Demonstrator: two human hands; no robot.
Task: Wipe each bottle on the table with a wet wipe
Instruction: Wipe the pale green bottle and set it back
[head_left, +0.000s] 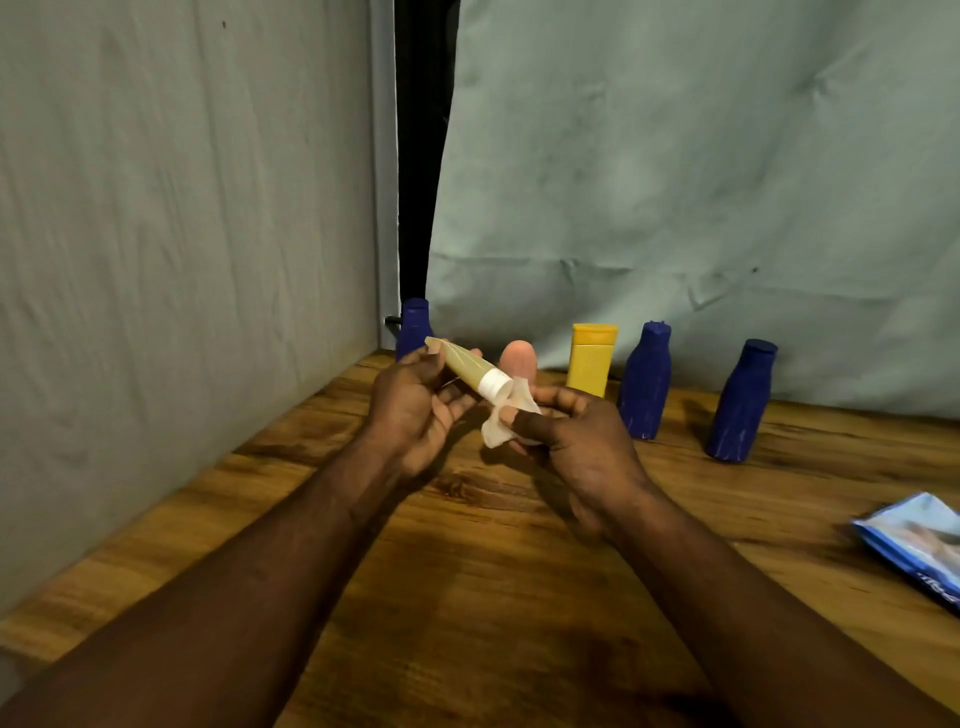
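Green bottle (462, 366) gripped by left fingers (451, 404); right fingers (525, 421) pinch the wet wipe (493, 434) against its cap (492, 385).

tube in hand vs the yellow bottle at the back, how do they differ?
Pose: the tube is tilted, off the table in the left hand; the yellow bottle stands upright on the table. Colour: the tube is pale yellow-green with a white cap; the yellow bottle is deep yellow, cap included. Contact: the right hand holds a wipe at the tube's cap; nothing touches the yellow bottle. Both are capped.
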